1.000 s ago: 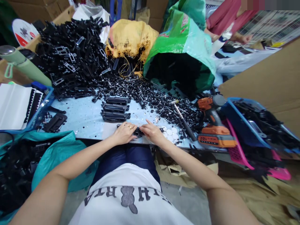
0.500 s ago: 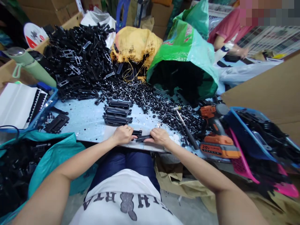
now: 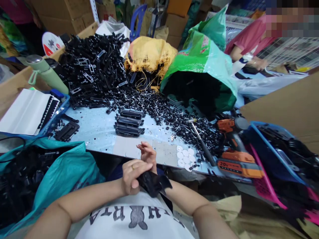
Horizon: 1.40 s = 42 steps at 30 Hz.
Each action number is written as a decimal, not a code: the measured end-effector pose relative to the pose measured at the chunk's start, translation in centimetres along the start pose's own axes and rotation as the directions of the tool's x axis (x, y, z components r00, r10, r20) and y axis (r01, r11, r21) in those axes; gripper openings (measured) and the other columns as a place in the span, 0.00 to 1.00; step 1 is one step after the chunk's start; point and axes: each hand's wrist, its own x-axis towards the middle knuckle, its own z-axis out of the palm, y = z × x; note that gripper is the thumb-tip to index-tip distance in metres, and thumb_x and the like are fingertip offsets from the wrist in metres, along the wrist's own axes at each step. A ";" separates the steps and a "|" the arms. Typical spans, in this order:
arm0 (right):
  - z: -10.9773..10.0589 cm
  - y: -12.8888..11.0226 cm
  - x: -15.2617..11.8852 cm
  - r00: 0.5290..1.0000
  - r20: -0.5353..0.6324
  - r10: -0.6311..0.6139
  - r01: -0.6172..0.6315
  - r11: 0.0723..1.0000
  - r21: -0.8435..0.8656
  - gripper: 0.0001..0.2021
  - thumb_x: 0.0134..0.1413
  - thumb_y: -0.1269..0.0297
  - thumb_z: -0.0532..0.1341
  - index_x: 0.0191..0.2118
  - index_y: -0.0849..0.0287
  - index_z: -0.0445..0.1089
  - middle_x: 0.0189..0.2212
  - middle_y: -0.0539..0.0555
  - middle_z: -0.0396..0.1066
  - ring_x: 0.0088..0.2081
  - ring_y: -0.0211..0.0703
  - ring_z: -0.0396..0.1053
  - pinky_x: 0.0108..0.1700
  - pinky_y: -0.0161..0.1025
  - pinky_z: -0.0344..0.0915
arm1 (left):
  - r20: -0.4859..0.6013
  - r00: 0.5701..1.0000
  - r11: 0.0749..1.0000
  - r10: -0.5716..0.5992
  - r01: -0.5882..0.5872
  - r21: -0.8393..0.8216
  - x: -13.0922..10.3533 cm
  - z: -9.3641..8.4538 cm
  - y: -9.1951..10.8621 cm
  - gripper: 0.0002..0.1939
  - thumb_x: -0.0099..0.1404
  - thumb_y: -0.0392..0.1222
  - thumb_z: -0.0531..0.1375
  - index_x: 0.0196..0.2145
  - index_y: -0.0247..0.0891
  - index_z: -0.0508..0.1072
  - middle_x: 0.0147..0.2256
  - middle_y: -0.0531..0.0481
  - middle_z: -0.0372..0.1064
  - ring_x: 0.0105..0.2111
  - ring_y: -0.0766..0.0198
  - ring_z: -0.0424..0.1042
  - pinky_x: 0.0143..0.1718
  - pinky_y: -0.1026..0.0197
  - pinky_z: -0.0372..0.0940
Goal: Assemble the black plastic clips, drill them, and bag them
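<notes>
My left hand [image 3: 131, 175], with a ring on one finger, grips a blurred black plastic part [image 3: 154, 184] close to my shirt. The part covers some of my right wrist. Just beyond it, my right hand [image 3: 149, 155] is raised at the table edge, fingers apart and partly curled; I see nothing in them. Three black bracket-like assemblies [image 3: 129, 130] lie in a row in front of my hands. A grey plate [image 3: 165, 153] lies by the table edge, with several white discs [image 3: 185, 156] to its right.
Black plastic parts [image 3: 92, 69] are heaped at the back left, and many black-headed screws [image 3: 154, 103] spread across the middle. A hammer [image 3: 203, 142] and an orange cordless drill [image 3: 238, 159] lie right. A green sack [image 3: 199, 63] gapes behind. Another person's arm [image 3: 239, 53] shows back right.
Both hands have drawn back from the work surface towards my body. The black part is now in my left hand over my right wrist, and my right fingers have opened. The view has shifted slightly.
</notes>
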 end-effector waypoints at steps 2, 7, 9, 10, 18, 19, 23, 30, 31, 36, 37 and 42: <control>0.9 1.3 2.7 0.997 0.060 -0.056 0.060 0.995 -0.073 0.15 0.59 0.63 0.43 0.48 0.53 0.61 0.53 0.61 0.58 0.53 0.52 0.59 0.50 0.53 0.61 | 0.084 0.992 0.962 0.090 -0.109 0.252 -0.6 -0.7 -2.6 0.38 0.65 0.62 0.32 0.51 0.34 0.67 0.35 0.39 0.71 0.39 0.57 0.71 0.37 0.57 0.67; -0.3 4.8 13.5 0.938 0.283 -0.201 0.273 0.931 -0.242 0.15 0.61 0.58 0.49 0.48 0.56 0.66 0.54 0.59 0.59 0.58 0.49 0.54 0.58 0.50 0.53 | 0.416 0.879 0.649 -0.234 -0.178 0.740 -0.4 -2.5 -8.7 0.35 0.59 0.63 0.52 0.56 0.36 0.63 0.48 0.36 0.67 0.54 0.46 0.61 0.50 0.49 0.61; 0.0 6.1 16.8 0.889 0.420 -0.182 0.345 0.870 -0.352 0.22 0.57 0.51 0.53 0.53 0.56 0.64 0.57 0.61 0.56 0.60 0.54 0.49 0.59 0.53 0.50 | 0.428 0.819 0.553 -0.383 -0.168 0.816 0.2 -2.5 -10.1 0.37 0.58 0.58 0.57 0.58 0.33 0.59 0.57 0.34 0.57 0.59 0.42 0.51 0.56 0.44 0.53; 0.4 6.6 17.9 0.862 0.476 -0.173 0.385 0.835 -0.393 0.26 0.55 0.47 0.55 0.55 0.56 0.63 0.58 0.61 0.55 0.60 0.56 0.47 0.59 0.55 0.48 | 0.423 0.800 0.520 -0.426 -0.166 0.838 0.6 -2.5 -10.6 0.37 0.58 0.56 0.58 0.59 0.32 0.58 0.60 0.34 0.52 0.61 0.42 0.48 0.58 0.43 0.50; 3.2 8.2 21.4 0.830 0.526 -0.184 0.452 0.775 -0.442 0.28 0.56 0.43 0.50 0.56 0.55 0.62 0.57 0.59 0.58 0.58 0.56 0.53 0.60 0.59 0.42 | 0.460 0.752 0.504 -0.473 -0.198 0.841 3.2 -3.6 -13.7 0.35 0.62 0.52 0.55 0.61 0.32 0.54 0.62 0.34 0.46 0.63 0.46 0.43 0.59 0.41 0.45; 3.0 8.4 22.3 0.838 0.508 -0.199 0.442 0.793 -0.419 0.26 0.58 0.45 0.49 0.56 0.56 0.63 0.57 0.59 0.59 0.58 0.53 0.54 0.60 0.56 0.43 | 0.461 0.748 0.506 -0.478 -0.194 0.841 3.2 -3.7 -13.7 0.35 0.62 0.53 0.55 0.61 0.32 0.54 0.62 0.34 0.46 0.62 0.46 0.43 0.59 0.41 0.46; 0.9 10.2 28.1 0.971 0.239 0.019 0.102 0.868 -0.486 0.20 0.62 0.58 0.48 0.54 0.61 0.63 0.53 0.59 0.63 0.55 0.47 0.58 0.57 0.44 0.54 | 0.464 0.754 0.542 -0.465 -0.173 0.823 3.4 -3.5 -13.0 0.35 0.63 0.57 0.51 0.61 0.34 0.53 0.62 0.36 0.46 0.63 0.48 0.43 0.59 0.36 0.42; -1.2 14.4 37.0 0.931 0.033 0.363 -0.285 0.783 -0.552 0.18 0.59 0.69 0.49 0.54 0.67 0.59 0.46 0.68 0.68 0.48 0.52 0.66 0.49 0.46 0.60 | 0.198 0.826 0.475 -0.527 0.093 0.875 6.5 -5.6 -13.2 0.29 0.67 0.52 0.46 0.60 0.34 0.54 0.59 0.37 0.54 0.60 0.50 0.51 0.57 0.40 0.48; -0.9 14.9 37.7 0.922 0.034 0.387 -0.306 0.777 -0.550 0.19 0.58 0.68 0.51 0.55 0.67 0.58 0.46 0.67 0.68 0.47 0.52 0.66 0.48 0.46 0.60 | 0.122 0.827 0.427 -0.549 0.151 0.892 7.2 -6.3 -13.9 0.27 0.67 0.50 0.46 0.59 0.33 0.56 0.57 0.37 0.57 0.58 0.51 0.54 0.57 0.43 0.51; -0.1 15.8 39.4 0.897 0.023 0.442 -0.364 0.765 -0.531 0.24 0.55 0.63 0.54 0.57 0.64 0.54 0.48 0.64 0.66 0.48 0.50 0.65 0.49 0.45 0.60 | -0.157 0.707 0.146 -0.689 0.348 0.926 10.5 -9.6 -19.4 0.17 0.65 0.40 0.49 0.48 0.30 0.67 0.44 0.38 0.68 0.46 0.52 0.66 0.45 0.55 0.62; -0.3 15.7 39.2 0.902 -0.003 0.431 -0.366 0.761 -0.535 0.25 0.54 0.63 0.55 0.57 0.64 0.53 0.49 0.64 0.65 0.49 0.50 0.65 0.49 0.44 0.60 | -0.185 0.674 0.101 -0.715 0.361 0.927 10.9 -9.9 -20.5 0.16 0.64 0.39 0.50 0.46 0.29 0.68 0.42 0.37 0.68 0.45 0.52 0.66 0.44 0.55 0.62; -4.8 13.5 35.1 0.974 -0.132 0.183 -0.225 0.753 -0.619 0.21 0.48 0.59 0.58 0.48 0.62 0.64 0.46 0.61 0.66 0.45 0.53 0.66 0.46 0.46 0.62 | -0.234 0.584 0.031 -0.777 0.407 0.913 11.4 -10.0 -23.7 0.13 0.61 0.39 0.52 0.38 0.28 0.73 0.41 0.34 0.67 0.45 0.48 0.65 0.41 0.53 0.63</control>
